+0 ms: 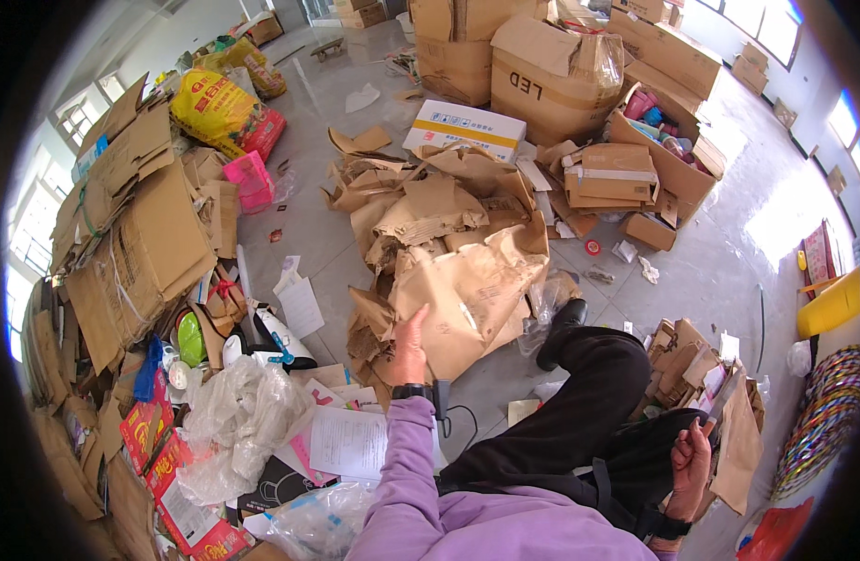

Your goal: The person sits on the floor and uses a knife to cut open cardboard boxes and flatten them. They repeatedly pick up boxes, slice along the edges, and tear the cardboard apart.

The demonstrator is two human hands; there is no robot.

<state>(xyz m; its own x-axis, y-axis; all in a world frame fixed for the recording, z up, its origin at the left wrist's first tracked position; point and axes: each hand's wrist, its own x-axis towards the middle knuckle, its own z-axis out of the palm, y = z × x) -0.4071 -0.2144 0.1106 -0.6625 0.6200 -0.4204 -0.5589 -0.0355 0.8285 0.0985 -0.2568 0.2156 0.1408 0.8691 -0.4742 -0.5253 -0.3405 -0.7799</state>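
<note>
My left hand grips the near left edge of a creased brown paper sheet, thumb on top and fingers mostly hidden. That sheet tops a heap of torn, flattened cardboard on the floor before me. By my right knee, my right hand is closed around the handle of a knife, its blade pointing up and away from me. Just beyond the blade stands a box of folded cardboard scraps, with a brown flap on its near side.
Bundled flat cardboard is stacked at left. Crumpled clear plastic and papers lie by my left arm. Large cartons, a white box and a carton of plastic containers stand beyond the heap. Colourful coiled material is at right.
</note>
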